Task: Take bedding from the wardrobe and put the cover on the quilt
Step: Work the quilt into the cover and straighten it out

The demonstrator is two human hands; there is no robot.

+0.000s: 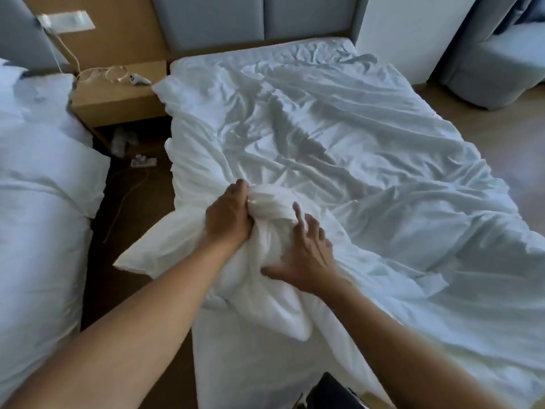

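Note:
A white quilt cover (339, 137) lies rumpled over most of the bed. At the near left corner a thick white bunch of quilt (265, 208) bulges up, with a puffy corner (153, 255) sticking out to the left over the bed's edge. My left hand (228, 216) grips the top of that bunch, fingers curled into the fabric. My right hand (303, 252) lies just to the right of it, fingers spread and fairly straight, pressing on the bunched fabric. Whether the bunch is inside the cover cannot be told.
A second white bed (38, 178) stands at the left across a narrow floor gap with a power strip (143, 161) and cables. A wooden nightstand (118, 95) with cords sits between the headboards. A grey-blue armchair (501, 63) stands at the far right.

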